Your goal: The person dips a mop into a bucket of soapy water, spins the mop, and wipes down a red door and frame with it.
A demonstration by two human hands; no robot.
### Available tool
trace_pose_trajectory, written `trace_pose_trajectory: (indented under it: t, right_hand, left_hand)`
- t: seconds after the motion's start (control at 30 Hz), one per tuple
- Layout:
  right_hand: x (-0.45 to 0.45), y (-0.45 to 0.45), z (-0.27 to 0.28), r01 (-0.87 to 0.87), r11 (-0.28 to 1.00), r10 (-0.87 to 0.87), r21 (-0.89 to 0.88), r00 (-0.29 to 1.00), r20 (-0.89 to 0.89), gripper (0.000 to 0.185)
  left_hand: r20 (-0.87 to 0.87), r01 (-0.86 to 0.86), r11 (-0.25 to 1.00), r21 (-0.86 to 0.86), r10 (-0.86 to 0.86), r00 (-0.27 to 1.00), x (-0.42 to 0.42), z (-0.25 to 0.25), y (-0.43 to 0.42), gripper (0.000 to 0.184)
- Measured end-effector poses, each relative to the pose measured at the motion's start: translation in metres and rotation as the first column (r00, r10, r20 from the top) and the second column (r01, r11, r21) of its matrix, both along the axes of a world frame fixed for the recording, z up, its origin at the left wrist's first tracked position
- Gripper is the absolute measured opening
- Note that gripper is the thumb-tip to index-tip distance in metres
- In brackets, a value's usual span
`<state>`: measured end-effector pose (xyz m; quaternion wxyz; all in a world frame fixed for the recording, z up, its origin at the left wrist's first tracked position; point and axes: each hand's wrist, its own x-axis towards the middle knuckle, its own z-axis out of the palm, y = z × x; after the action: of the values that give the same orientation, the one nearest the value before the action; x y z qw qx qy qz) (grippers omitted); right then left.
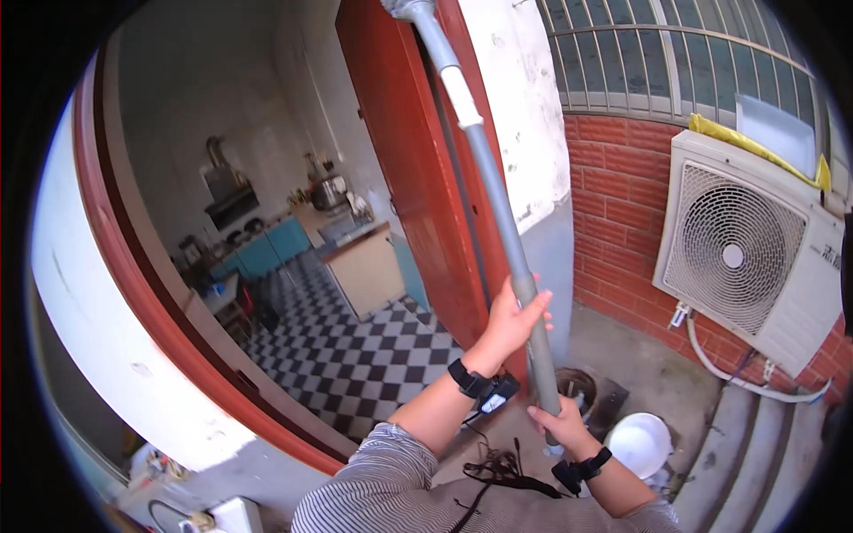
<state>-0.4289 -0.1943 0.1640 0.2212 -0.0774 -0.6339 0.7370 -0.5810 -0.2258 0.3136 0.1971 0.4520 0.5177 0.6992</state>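
A long grey telescopic pole [498, 186] with a white collar [459, 96] runs up from my body toward the top of the head view, leaning left. Its grey head [410, 9] is cut off by the frame edge, so its kind cannot be made out. My left hand [515, 320] wraps round the shaft at mid-height, the thumb lying along it. Lower down, my right hand [564, 426] grips close to the bottom end. Black straps with small devices are on both wrists. Behind the pole's upper part is a red door [404, 169], standing ajar.
Left of the pole, a doorway opens on a kitchen with a checkered floor [355, 355]. An air-conditioner unit [737, 249] hangs on the red brick wall at right. Below are a white basin [640, 444], a round pot [576, 389] and concrete steps [755, 462].
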Motion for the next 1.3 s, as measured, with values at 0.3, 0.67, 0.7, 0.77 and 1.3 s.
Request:
trace_pose_trajectory:
  t: [0.3, 0.67, 0.7, 0.77, 1.3]
  right_hand:
    - [0.152, -0.009, -0.079, 0.091, 0.995, -0.074, -0.033, 0.940, 0.333, 0.013]
    - [0.284, -0.062, -0.153, 0.205, 0.975, -0.220, 0.080, 0.880, 0.420, 0.017]
    - [0.295, -0.064, -0.154, 0.245, 0.963, -0.267, 0.109, 0.840, 0.471, 0.017]
    - [0.304, -0.068, -0.129, 0.298, 0.940, -0.339, 0.164, 0.784, 0.519, 0.018]
    - [0.378, -0.085, -0.187, 0.238, 0.901, -0.432, 0.363, 0.404, 0.806, 0.024]
  left_hand:
    - [-0.404, 0.180, 0.977, -0.112, -0.210, 0.890, 0.071, -0.109, -0.013, 0.052]
    - [0.260, 0.024, 0.951, 0.308, -0.109, 0.959, 0.052, -0.047, 0.028, 0.045]
    - [0.269, 0.010, 0.954, 0.299, -0.094, 0.959, 0.056, -0.046, 0.029, 0.045]
    - [0.322, 0.043, 0.967, 0.252, -0.125, 0.938, 0.068, -0.048, 0.029, 0.040]
    - [0.506, 0.120, 0.992, -0.036, -0.085, 0.858, 0.114, -0.159, -0.003, 0.032]
